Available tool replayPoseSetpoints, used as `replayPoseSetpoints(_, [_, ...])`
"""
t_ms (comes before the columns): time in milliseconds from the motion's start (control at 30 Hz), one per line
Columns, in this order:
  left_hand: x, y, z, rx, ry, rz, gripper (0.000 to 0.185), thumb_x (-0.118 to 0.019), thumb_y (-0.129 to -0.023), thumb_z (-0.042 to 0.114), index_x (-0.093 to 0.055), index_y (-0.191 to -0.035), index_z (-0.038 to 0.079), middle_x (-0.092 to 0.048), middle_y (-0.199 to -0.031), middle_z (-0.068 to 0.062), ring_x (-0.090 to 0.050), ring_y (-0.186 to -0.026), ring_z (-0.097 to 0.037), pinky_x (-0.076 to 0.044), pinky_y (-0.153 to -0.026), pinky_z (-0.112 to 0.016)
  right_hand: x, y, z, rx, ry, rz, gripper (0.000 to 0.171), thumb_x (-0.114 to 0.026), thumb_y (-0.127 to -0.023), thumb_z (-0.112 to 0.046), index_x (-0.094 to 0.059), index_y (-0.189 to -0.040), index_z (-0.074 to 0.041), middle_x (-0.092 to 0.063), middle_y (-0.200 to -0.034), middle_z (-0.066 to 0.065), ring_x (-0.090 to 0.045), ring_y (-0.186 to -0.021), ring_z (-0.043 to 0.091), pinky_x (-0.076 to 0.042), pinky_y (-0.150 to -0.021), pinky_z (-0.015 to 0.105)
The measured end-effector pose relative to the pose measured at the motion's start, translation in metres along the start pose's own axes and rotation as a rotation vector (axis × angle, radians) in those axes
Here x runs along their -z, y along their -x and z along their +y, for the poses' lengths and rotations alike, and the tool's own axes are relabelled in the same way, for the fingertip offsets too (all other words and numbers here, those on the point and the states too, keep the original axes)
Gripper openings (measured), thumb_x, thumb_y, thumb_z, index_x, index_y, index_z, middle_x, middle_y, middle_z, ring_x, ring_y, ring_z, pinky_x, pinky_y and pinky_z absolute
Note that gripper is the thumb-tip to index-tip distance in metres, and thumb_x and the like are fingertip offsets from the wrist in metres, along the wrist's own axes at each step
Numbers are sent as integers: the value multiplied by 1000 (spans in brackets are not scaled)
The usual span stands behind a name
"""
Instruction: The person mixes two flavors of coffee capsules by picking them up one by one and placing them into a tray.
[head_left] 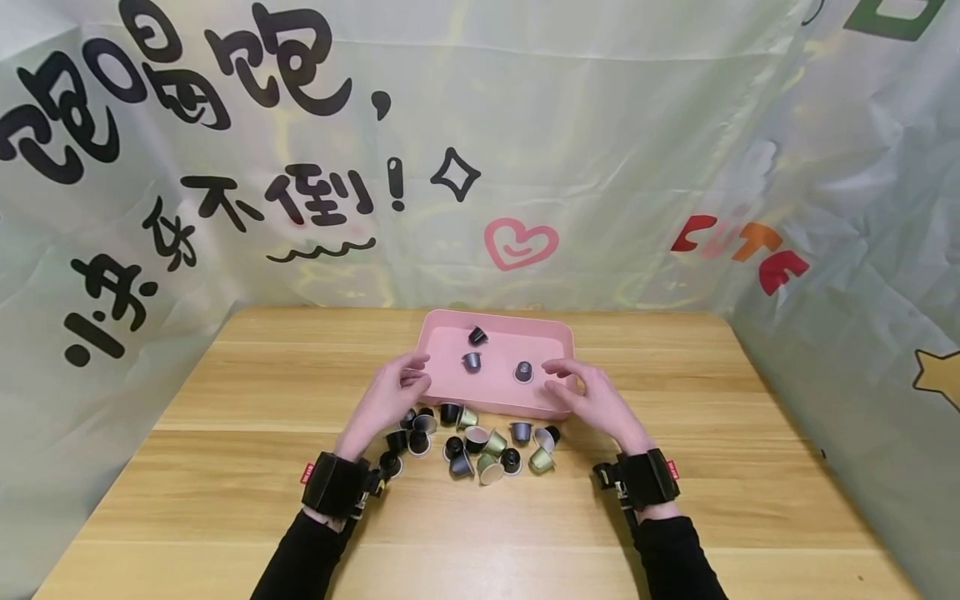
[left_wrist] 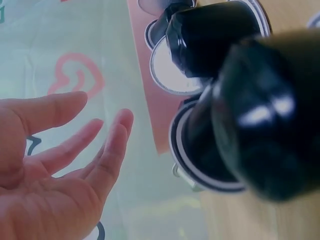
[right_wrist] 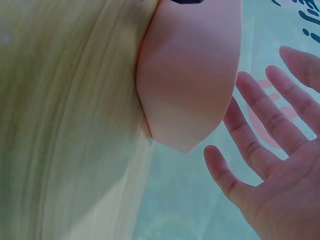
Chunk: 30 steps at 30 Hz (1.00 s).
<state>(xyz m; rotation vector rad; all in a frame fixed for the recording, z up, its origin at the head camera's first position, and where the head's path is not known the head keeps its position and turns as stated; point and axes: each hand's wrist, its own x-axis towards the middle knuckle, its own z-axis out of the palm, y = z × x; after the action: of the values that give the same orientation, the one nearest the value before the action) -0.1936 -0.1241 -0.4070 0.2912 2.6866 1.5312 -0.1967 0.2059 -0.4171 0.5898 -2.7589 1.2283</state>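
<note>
Clerk: Table, pale wood-grain top (head_left: 480, 550), one. On it, toward the far edge, one shallow rectangular pink tray (head_left: 498, 346), plastic by the look of it.

Checker: Hands?

Clerk: Two, bare. Left hand (head_left: 388, 392): by the tray's left side, thumb and fingers parted, nothing held. Right hand (head_left: 600, 396): at the tray's right side, fingers spread, nothing held; contact with the rim cannot be told.

Checker: Capsules?

Clerk: Small, cup-shaped, flanged. In the tray, three: one black capsule (head_left: 477, 336), tipped over; one slate-blue capsule (head_left: 472, 362), tilted; one dark grey-blue capsule (head_left: 523, 372), flange down. Outside, along the near wall: black capsules (head_left: 512, 461), pale green capsules (head_left: 542, 460) and slate-blue capsules (head_left: 521, 432), crowded together.

Checker: Handling notes?

Clerk: Judged best: a light thumb-and-fingertip pinch across the body, one piece at a time. Crowded pieces likely roll if nudged, so approach from above. The tray may slide; any touch on its rim should be light. A piece set flange down probably stands steadiest.
</note>
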Motion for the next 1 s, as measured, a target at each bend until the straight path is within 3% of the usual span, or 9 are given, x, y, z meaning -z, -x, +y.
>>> replayPoseSetpoints(433, [14,10,-8,-14,27,34,41,-60,-98,9,-55,-137,-3,-59,-136,-28,-61,-124,-39,-51,-108,-47,0,0,-1,20,-4,1,31,-64,-98,-17,-65,-126,-2,-73,-115,16,-64,-103,26,-51,-91,50])
replayPoseSetpoints(767, [18,11,-9,-30,33,56,38,-62,-97,7,-58,-133,-5,-63,-130,-28,-63,-121,-39,-52,-106,-48,2,0,-1,37,10,-14,27,-66,-97,-14,-69,-120,-2,-75,-103,9,-61,-82,15,-51,-73,25])
replayPoseSetpoints(1000, [20,10,-11,-35,17,67,37,-62,-97,7,-58,-132,-5,-63,-128,-29,-63,-121,-40,-51,-107,-50,1,1,-1,60,17,-39,23,-67,-96,-12,-71,-116,-1,-76,-107,10,-64,-82,16,-54,-75,27])
